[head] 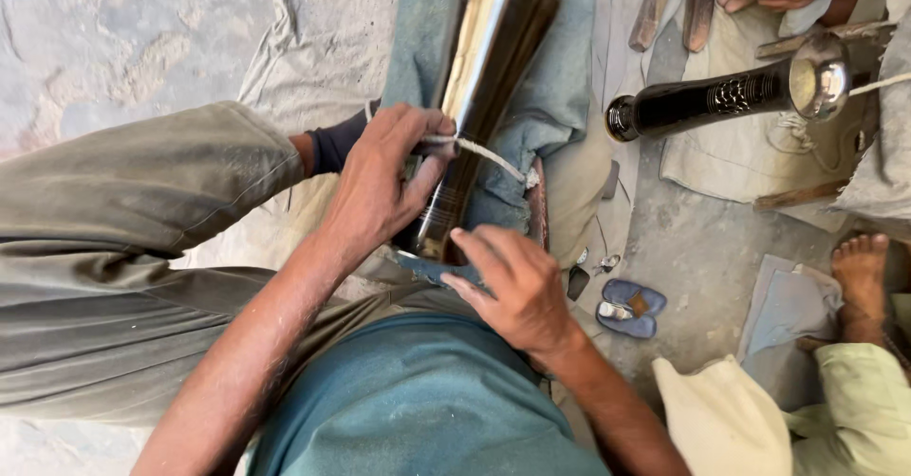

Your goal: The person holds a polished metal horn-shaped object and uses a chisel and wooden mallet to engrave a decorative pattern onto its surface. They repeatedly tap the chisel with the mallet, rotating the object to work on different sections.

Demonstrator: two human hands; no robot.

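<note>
Two hands work one polished metal vessel [479, 87]; its long axis runs away from the person, narrow end between the hands, wide end beyond them; the left hand [384, 177] is nearer its middle, fingers closed, pinching a pale cord [489, 156] against the metal; the right hand [517, 286], bent at the wrist, lies half open just below the narrow end, fingertips touching it; another dark vessel [731, 92] lies well off right.

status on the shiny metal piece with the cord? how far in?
Done: the metal piece already gleams along its body. In hand: left hand pinches the cord against it; right hand steadies its lower end. Left: cannot tell; the cord crosses it only once.
</note>
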